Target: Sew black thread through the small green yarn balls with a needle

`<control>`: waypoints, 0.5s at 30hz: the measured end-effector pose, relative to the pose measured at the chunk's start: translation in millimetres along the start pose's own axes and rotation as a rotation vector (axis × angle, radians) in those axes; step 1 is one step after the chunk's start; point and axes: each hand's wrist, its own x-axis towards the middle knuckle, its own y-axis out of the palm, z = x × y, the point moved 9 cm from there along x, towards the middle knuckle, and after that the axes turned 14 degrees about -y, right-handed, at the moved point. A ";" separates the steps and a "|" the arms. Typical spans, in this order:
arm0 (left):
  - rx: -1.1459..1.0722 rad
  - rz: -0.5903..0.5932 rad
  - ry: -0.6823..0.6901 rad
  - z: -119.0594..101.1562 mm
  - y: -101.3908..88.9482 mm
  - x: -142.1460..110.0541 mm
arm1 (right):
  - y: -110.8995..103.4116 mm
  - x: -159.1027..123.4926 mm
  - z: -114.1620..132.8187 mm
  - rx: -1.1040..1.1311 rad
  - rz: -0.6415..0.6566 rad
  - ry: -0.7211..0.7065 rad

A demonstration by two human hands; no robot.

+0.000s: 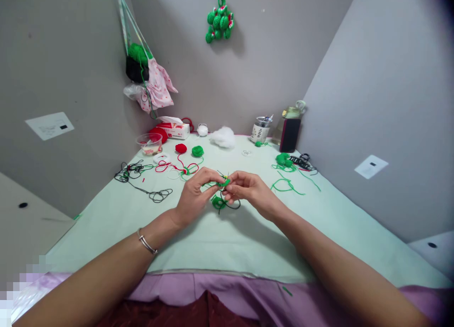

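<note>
Both hands meet above the middle of the table around a small green crocheted piece (224, 183). My left hand (198, 192) pinches its left side between thumb and fingers. On the other side, the fingertips of my right hand (246, 190) are closed on it too; a thin needle or hook seems to poke up there, too small to make out. A dark strand (234, 207) loops below the right fingers. Just under the hands lies a coil of green yarn (219, 202) on the pale green cloth (198, 251).
Black cord (159, 194) tangles at the left, near red yarn (180, 148) and green yarn balls. Behind stand a tissue box (175, 130), white stuffing (223, 137), a pen tin (260, 130) and a phone (290, 135). Scissors (305, 160) lie at the right.
</note>
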 end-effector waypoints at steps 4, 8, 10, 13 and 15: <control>-0.007 -0.002 -0.097 6.0 -1.3 2.6 | -12.8 0.8 12.8 -0.132 -0.072 -0.087; 0.016 0.061 -0.100 4.2 6.1 2.3 | -14.8 0.8 19.6 -0.303 -0.058 -0.124; 0.020 0.090 -0.116 5.0 9.7 2.1 | -11.8 1.1 14.8 -0.295 -0.023 -0.084; -0.023 0.138 -0.222 13.4 14.3 2.9 | -27.1 5.1 13.1 -0.204 -0.139 -0.081; -0.103 0.202 -0.332 22.5 19.8 2.8 | -53.8 7.6 17.5 -0.090 -0.329 -0.129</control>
